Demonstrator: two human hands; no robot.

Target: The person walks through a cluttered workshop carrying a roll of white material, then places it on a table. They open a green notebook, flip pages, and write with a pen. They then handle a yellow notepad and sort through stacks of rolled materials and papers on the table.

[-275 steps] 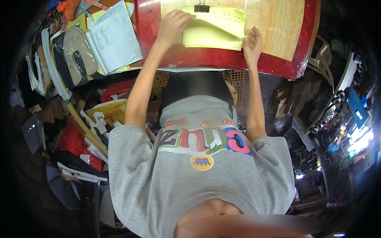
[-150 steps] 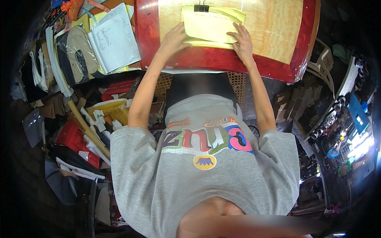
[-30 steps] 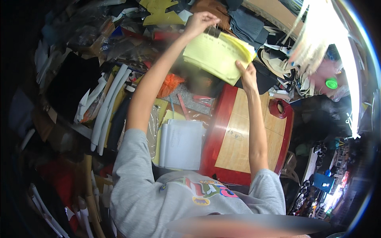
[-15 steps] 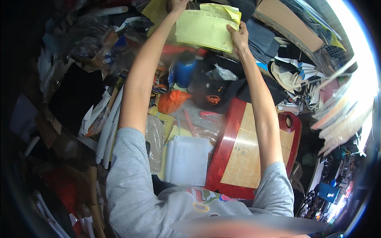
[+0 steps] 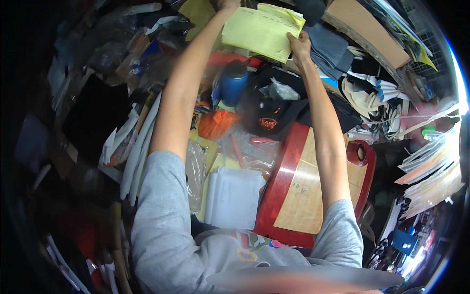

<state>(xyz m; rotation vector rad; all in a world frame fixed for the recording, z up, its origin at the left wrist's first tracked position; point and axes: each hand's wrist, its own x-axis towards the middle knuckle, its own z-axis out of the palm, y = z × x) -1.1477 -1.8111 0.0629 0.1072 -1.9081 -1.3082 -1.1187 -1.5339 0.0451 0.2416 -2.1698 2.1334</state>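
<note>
Yellow lined paper sheets (image 5: 257,32) with handwriting are held up at the far end of the work area. My right hand (image 5: 300,47) grips their right edge, thumb on the front and fingers behind. At the top edge of the picture, my left hand (image 5: 228,4) is beside the sheets' upper left corner; its fingers are mostly cut off. Below the sheets stand a blue bottle (image 5: 233,84) and a black cap (image 5: 274,115) with an orange emblem. An orange plastic bag (image 5: 215,124) lies beside the bottle.
Close to my body lie a white paper pad (image 5: 234,198) and a wooden board with a red border (image 5: 301,196). White rolls (image 5: 142,147) lean at the left near black material (image 5: 95,110). Folded dark cloth (image 5: 330,49) lies right of my right hand. Plastic-covered sheets (image 5: 431,171) hang at the far right.
The whole view has shifted slightly, so most things appear a little farther right. My right hand keeps its grip on the yellow sheets, and my left hand stays near the top edge.
</note>
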